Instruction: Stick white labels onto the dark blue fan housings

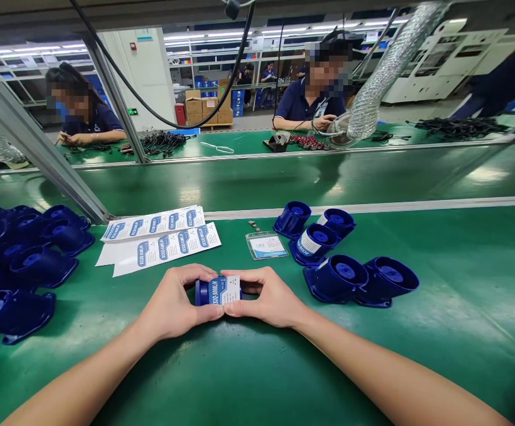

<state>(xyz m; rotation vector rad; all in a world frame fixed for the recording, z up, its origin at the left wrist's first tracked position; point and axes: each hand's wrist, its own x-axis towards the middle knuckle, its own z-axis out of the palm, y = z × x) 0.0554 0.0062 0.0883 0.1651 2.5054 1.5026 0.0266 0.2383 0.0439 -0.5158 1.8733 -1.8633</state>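
Both hands hold one dark blue plastic part [204,291] low over the green table [462,296]. A white and blue label [226,290] lies across the part's side. My left hand [175,302] wraps round its left end. My right hand [269,299] grips the right end, thumb pressed on the label. Two label sheets [160,236] lie just beyond the hands.
Several blue parts with labels [341,257] lie to the right, several more blue parts [22,260] are heaped at the left. A plastic badge [266,245] lies behind the hands. A conveyor belt [284,177] runs behind; two people sit at the far bench. A silver duct [382,71] hangs at right.
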